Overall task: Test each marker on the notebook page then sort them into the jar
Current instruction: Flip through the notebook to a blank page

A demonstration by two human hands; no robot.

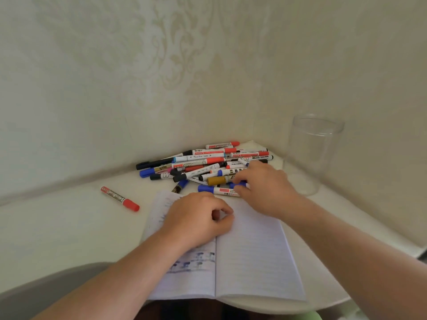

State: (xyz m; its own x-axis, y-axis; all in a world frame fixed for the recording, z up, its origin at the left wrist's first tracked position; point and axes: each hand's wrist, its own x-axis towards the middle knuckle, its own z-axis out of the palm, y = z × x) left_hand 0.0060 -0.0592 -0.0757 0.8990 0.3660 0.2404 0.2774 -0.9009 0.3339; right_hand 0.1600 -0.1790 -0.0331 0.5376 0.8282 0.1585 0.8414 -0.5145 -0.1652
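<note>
An open lined notebook (pixel 251 257) lies on the white table, with blue marks low on its left page. My left hand (pixel 196 218) rests on the notebook near the spine, fingers curled with nothing in them. Behind the notebook is a pile of several markers (pixel 203 162) in red, blue and black. My right hand (pixel 265 188) is at the front of the pile, fingers closing on a blue-capped marker (pixel 217 190) that still lies on the table. A clear jar (pixel 312 155) stands upright at the back right with nothing in it.
A single red marker (pixel 120 199) lies apart on the table, left of the notebook. The table (pixel 57 227) sits in a corner between two patterned walls. Its rounded front edge runs under the notebook.
</note>
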